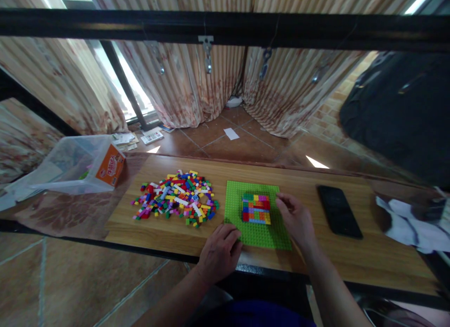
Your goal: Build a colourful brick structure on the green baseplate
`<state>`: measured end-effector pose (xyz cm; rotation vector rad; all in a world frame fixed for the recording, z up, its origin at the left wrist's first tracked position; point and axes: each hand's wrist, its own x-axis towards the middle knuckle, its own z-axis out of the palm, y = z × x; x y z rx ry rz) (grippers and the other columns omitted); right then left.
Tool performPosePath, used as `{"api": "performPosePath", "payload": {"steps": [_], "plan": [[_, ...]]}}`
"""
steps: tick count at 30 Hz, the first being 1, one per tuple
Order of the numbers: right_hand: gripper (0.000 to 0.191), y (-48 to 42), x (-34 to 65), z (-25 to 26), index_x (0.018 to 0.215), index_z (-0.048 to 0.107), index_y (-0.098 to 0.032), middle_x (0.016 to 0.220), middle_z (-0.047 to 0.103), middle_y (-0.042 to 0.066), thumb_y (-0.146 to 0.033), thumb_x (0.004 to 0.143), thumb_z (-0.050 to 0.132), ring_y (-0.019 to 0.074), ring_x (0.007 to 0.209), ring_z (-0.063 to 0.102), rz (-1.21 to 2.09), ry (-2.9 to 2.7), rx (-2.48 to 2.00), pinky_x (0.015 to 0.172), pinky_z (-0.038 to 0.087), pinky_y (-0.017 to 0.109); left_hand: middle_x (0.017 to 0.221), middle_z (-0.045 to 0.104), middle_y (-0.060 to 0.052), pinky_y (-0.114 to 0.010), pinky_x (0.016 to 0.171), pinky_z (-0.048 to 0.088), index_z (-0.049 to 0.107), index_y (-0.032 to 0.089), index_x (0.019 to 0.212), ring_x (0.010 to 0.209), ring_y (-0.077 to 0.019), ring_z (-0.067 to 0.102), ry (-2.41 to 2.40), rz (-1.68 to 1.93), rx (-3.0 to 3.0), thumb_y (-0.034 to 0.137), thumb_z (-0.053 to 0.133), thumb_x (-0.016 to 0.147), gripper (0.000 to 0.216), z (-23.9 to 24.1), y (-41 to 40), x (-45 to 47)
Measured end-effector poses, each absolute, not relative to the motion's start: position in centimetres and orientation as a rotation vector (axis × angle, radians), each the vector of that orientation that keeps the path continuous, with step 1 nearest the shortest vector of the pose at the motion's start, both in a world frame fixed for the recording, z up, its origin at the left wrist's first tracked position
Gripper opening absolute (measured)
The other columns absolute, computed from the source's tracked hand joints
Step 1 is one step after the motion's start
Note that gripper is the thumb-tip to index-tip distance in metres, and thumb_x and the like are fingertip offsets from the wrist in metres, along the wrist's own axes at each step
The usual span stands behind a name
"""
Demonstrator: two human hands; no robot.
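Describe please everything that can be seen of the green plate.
The green plate looks like plastic: thin, roughly square, studded. It lies flat on the wood-look tabletop. A block of multicoloured bricks sits near its middle. The left grip overlaps its near-left corner, the right grip its right edge; contact is unclear.

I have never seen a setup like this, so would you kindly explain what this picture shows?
There is no machine here: a person works with two bare hands. The single picture comes from a camera worn on the head, looking forward and down.

On the table lies a green plate with a block of colourful bricks on it. Left of it is a loose brick pile, then a clear bin; to the right lies a phone.

The left hand is at the plate's near left edge; the right hand is by its right side. I cannot tell whether either holds a brick.
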<state>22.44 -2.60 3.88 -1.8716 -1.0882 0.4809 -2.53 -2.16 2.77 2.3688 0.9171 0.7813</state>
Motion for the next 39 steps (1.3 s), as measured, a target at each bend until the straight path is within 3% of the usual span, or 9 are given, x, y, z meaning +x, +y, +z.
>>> {"api": "performPosePath", "payload": {"steps": [7, 17, 27, 35, 39], "plan": [[0.053, -0.7, 21.5, 3.4, 0.112, 0.065, -0.012, 0.103, 0.068, 0.015, -0.054, 0.084, 0.051, 0.0221, 0.085, 0.064, 0.454, -1.194, -1.947, 0.08, 0.051, 0.04, 0.105, 0.063, -0.008, -0.041, 0.09, 0.053, 0.059, 0.019, 0.105, 0.1, -0.0231, 0.06, 0.909, 0.78, 2.364, 0.016, 0.056, 0.086, 0.019, 2.8, -2.1, -2.5], [0.043, -0.7, 20.7, 3.0, 0.096, 0.069, -0.016, 0.101, 0.067, 0.012, -0.052, 0.088, 0.046, 0.0225, 0.094, 0.061, 0.376, -1.281, -1.923, 0.086, 0.048, 0.039, 0.104, 0.063, -0.008, -0.039, 0.089, 0.054, 0.06, 0.019, 0.104, 0.098, -0.0226, 0.06, 0.916, 0.765, 2.381, 0.016, 0.056, 0.086, 0.018, 2.9, -2.2, -2.5], [0.044, -0.7, 19.8, 1.8, 0.098, 0.069, -0.019, 0.1, 0.066, 0.012, -0.05, 0.093, 0.038, 0.0236, 0.094, 0.059, 0.231, -1.293, -1.912, 0.088, 0.047, 0.041, 0.104, 0.064, -0.008, -0.039, 0.091, 0.053, 0.061, 0.019, 0.102, 0.1, -0.023, 0.06, 0.927, 0.777, 2.366, 0.015, 0.057, 0.084, 0.019, 2.9, -2.1, -2.5], [0.053, -0.7, 21.2, 2.5, 0.099, 0.069, -0.017, 0.104, 0.07, 0.013, -0.052, 0.093, 0.029, 0.0231, 0.097, 0.062, 0.411, -1.239, -1.886, 0.092, 0.046, 0.04, 0.104, 0.063, -0.009, -0.039, 0.089, 0.053, 0.06, 0.018, 0.102, 0.099, -0.0228, 0.059, 0.89, 0.794, 2.362, 0.015, 0.058, 0.084, 0.019, 2.7, -2.0, -2.6], [0.056, 0.0, 22.5, 3.2, 0.101, 0.069, -0.015, 0.102, 0.072, 0.013, -0.051, 0.093, 0.026, 0.0207, 0.082, 0.065, 0.549, -1.09, -1.915, 0.079, 0.051, 0.036, 0.104, 0.063, -0.009, -0.038, 0.089, 0.053, 0.06, 0.018, 0.102, 0.099, -0.0225, 0.059, 0.873, 0.815, 2.369, 0.015, 0.057, 0.084, 0.019, 2.6, -2.0, -2.6]]}}
